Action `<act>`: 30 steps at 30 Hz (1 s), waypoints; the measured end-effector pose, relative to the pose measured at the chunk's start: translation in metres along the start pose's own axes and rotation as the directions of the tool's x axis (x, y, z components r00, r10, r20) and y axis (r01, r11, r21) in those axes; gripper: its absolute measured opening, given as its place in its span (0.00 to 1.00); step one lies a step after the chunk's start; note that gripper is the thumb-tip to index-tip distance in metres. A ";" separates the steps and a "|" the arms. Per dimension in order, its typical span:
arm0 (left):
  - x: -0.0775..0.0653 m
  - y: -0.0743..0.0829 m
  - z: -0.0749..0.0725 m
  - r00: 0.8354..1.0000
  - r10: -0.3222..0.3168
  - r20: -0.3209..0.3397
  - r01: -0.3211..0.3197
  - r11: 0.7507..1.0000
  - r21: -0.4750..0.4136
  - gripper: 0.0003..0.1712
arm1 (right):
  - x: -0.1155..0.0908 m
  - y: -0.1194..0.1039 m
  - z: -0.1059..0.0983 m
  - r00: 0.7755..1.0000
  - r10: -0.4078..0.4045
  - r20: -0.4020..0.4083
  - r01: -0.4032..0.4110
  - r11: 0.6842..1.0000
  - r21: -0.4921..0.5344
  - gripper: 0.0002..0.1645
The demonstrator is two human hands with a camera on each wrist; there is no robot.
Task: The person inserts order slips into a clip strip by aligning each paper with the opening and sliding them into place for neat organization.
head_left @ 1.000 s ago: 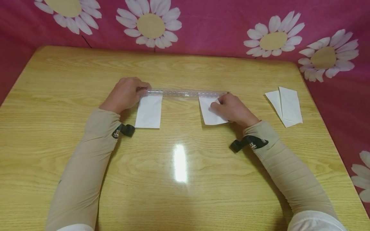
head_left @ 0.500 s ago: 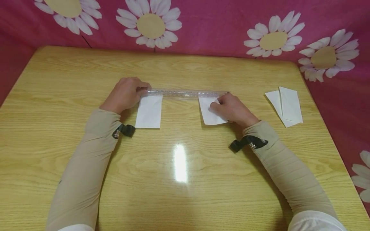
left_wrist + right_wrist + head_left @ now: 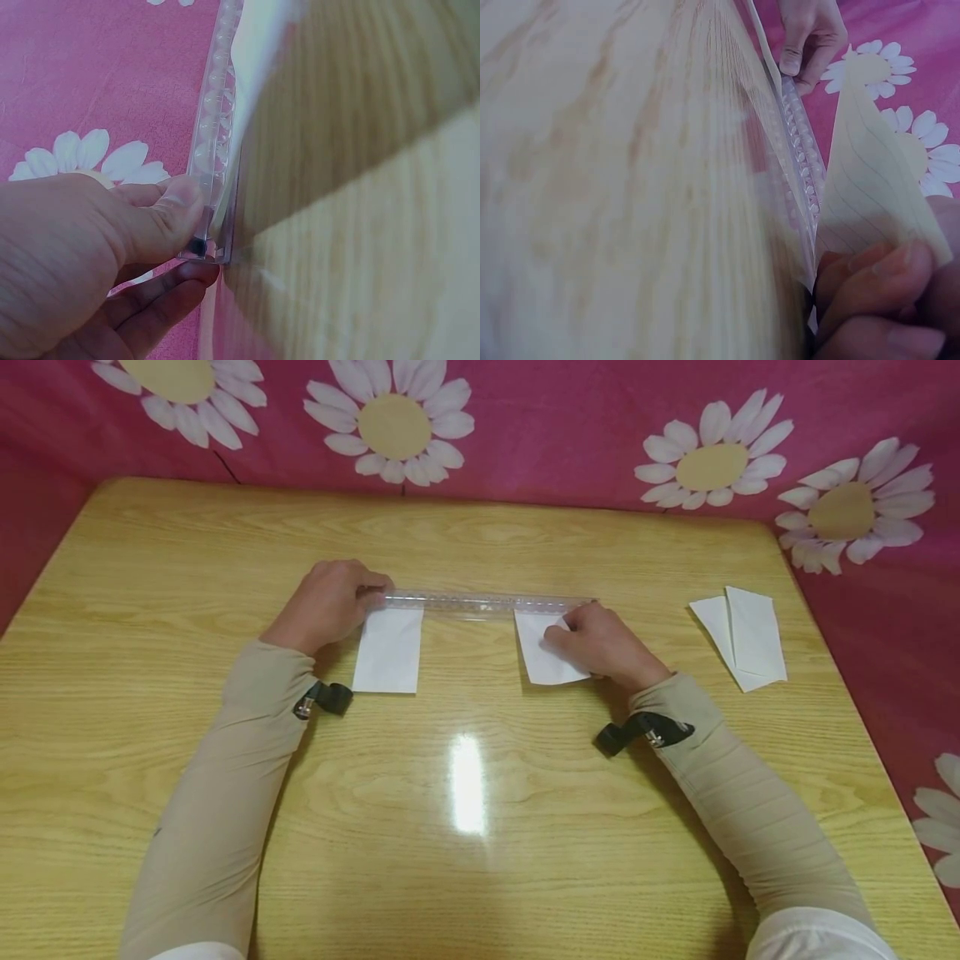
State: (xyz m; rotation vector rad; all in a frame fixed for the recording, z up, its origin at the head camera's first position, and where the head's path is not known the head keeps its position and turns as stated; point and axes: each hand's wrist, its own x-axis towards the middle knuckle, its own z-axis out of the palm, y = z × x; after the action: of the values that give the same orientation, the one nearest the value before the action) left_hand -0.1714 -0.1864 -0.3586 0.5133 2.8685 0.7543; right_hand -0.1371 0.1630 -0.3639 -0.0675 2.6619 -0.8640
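My left hand (image 3: 326, 602) pinches the left end of a clear plastic ruler (image 3: 465, 602) between thumb and fingers. The left wrist view shows the ruler's row of round shapes (image 3: 213, 101) leading away from the thumb. Under the left part of the ruler lies a small white paper piece (image 3: 388, 652). Nearer the ruler's other end, my right hand (image 3: 611, 647) pinches a second paper piece (image 3: 536, 652). Seen from the right wrist, this lined paper (image 3: 870, 172) stands up from the curled fingers beside the ruler. The ruler's right tip is close by that hand.
Two overlapping white paper pieces (image 3: 756, 631) lie on the wooden table (image 3: 375, 827) at the right. A pink cloth with daisies (image 3: 540, 435) hangs behind the table's far edge. Each wrist wears a black camera strap (image 3: 652, 729). Light reflects off the table in front.
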 end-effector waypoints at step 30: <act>-0.001 0.001 0.000 1.000 0.000 0.004 0.000 1.000 0.006 0.17 | 0.001 0.000 0.002 1.000 0.004 0.023 -0.005 0.999 0.044 0.18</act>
State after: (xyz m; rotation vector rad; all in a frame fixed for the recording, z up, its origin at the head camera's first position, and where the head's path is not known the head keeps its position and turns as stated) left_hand -0.1706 -0.1861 -0.3579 0.5150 2.8679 0.7441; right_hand -0.1371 0.1614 -0.3659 -0.0602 2.6194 -0.9140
